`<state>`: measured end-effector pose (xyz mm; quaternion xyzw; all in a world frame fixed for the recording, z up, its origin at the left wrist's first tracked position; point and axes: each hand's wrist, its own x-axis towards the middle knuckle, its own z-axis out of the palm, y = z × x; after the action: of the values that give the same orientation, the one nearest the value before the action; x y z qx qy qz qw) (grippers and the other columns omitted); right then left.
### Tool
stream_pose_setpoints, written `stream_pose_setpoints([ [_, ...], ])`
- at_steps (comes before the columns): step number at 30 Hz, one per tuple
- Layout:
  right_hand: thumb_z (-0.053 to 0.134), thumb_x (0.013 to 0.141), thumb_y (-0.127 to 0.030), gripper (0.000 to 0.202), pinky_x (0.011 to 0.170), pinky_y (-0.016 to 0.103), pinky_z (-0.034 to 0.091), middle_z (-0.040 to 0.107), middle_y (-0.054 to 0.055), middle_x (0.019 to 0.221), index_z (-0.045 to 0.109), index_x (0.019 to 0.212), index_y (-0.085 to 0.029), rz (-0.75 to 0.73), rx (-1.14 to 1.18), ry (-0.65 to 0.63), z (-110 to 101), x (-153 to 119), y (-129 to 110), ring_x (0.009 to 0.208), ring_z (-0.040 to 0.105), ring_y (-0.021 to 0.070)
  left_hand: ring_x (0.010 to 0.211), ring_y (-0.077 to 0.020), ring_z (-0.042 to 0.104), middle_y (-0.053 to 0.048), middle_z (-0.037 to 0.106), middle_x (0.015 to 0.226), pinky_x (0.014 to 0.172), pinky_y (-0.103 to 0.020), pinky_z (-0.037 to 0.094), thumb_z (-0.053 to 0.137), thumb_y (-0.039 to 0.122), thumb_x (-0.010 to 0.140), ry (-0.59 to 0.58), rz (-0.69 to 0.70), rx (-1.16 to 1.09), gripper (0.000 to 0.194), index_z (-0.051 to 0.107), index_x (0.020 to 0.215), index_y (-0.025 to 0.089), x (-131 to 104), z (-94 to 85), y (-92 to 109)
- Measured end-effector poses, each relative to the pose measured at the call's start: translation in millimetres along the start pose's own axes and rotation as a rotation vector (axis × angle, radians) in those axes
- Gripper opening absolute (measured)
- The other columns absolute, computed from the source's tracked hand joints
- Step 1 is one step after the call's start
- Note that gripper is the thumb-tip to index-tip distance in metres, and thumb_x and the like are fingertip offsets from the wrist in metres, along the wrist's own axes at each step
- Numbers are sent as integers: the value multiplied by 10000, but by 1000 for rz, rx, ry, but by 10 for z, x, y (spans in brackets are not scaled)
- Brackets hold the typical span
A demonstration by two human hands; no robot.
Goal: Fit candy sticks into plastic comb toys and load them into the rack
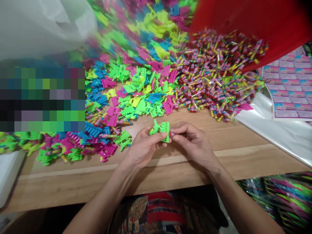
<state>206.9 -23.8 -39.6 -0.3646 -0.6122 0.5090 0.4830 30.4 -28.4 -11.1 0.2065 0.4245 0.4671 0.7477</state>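
Note:
Between the thumb and fingers of my left hand (146, 144) is a bright green plastic toy piece (165, 129) with a ribbed, comb-like part. My right hand (192, 139) pinches a small candy tube (171, 134) with a red end, held up against the right edge of the green piece. Whether the tube is inside the piece or only touching it I cannot tell. Both hands are just above the wooden table, in front of a heap of like plastic pieces (140, 105) in green, pink, blue and yellow.
Many small candy tubes (209, 78) spill from a red container (275, 29) at the back right. Printed card sheets (287, 87) and clear plastic film (273, 126) lie on the right. A white bag (48, 26) is at the back left; the wooden table's (97, 182) front edge is near me.

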Motion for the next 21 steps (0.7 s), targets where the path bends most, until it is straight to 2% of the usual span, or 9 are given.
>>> stream_pose_setpoints([
  [6,668,973,-271,70,834,344,533,722,42,966,715,1005,-231,-61,-162,-77,-54,-19,-34,942,685,196,638,-100,580,-2,682,734,575,-228,448,888,268,657,22,128,174,339,635,844,143,-3,-24,-88],
  [11,611,990,-201,73,801,333,529,707,40,956,677,979,-230,-116,-327,-71,-23,-41,-43,899,674,189,643,-114,557,-6,666,728,590,-239,425,829,318,739,-1,154,267,305,607,873,158,5,-81,-157],
  [14,553,996,-134,132,782,332,520,677,50,946,644,984,-229,-169,-487,-47,38,-78,-27,875,653,186,588,-100,496,34,613,669,552,-232,382,792,341,782,127,262,502,273,598,877,174,-46,-57,-164],
  [17,529,1000,-115,148,791,332,527,667,59,969,622,1011,-230,-175,-501,-30,110,-122,-43,906,654,191,540,-96,445,56,576,631,500,-232,331,763,361,805,224,315,668,255,599,875,180,-130,-1,-134],
  [19,534,1007,-124,148,823,329,534,677,59,1001,628,1044,-233,-172,-459,-50,140,-127,-94,946,661,187,563,-107,491,41,623,679,511,-233,363,752,375,815,206,316,684,257,614,911,180,-193,0,-77],
  [21,560,1015,-164,153,869,330,540,693,59,1056,648,1114,-240,-175,-424,-134,128,-85,-166,1000,668,186,637,-130,574,11,687,774,562,-240,427,764,383,813,179,333,679,270,639,942,181,-272,-75,40],
])
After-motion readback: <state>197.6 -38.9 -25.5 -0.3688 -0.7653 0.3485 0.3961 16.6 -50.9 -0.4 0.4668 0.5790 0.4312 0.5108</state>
